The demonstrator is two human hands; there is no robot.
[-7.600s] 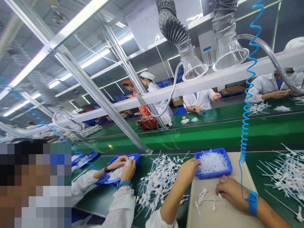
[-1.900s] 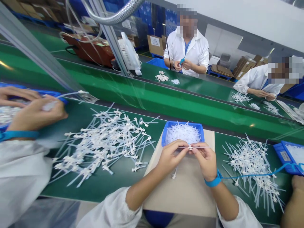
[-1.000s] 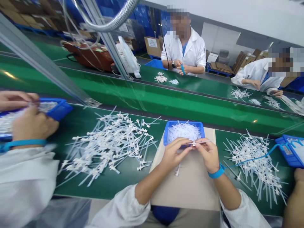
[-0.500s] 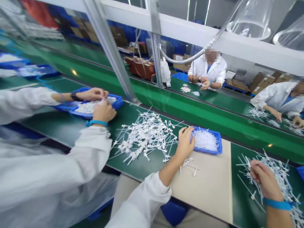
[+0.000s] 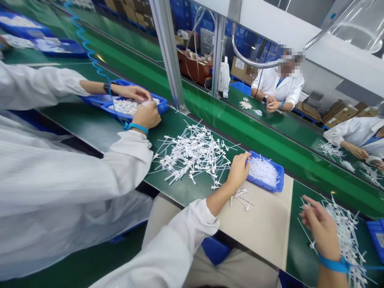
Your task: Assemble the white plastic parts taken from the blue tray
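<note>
My left hand (image 5: 239,171) is at the left end of a small blue tray (image 5: 264,185), its fingers curled over the rim. Many short, translucent white strips (image 5: 264,170) fill that tray. Just below the hand, a few thin white stems with small white fittings (image 5: 241,196) lie on the beige board (image 5: 258,224). My right hand (image 5: 322,228), a blue band on its wrist, is over the left side of a pile of similar white stemmed pieces (image 5: 345,224). Its index finger points out, apart from the other fingers, and nothing shows in its grasp.
A large heap of white stemmed pieces (image 5: 195,152) lies left of the board. Beyond it, a co-worker's hands (image 5: 147,110) work over blue trays (image 5: 163,106). Another blue bin (image 5: 376,236) is at the right edge. A metal post (image 5: 168,52) rises behind; two people sit across the line.
The camera view has shifted. My right hand's fingers, bunched over the pile before, have parted, with the index finger now extended. My left hand stays at the tray's end.
</note>
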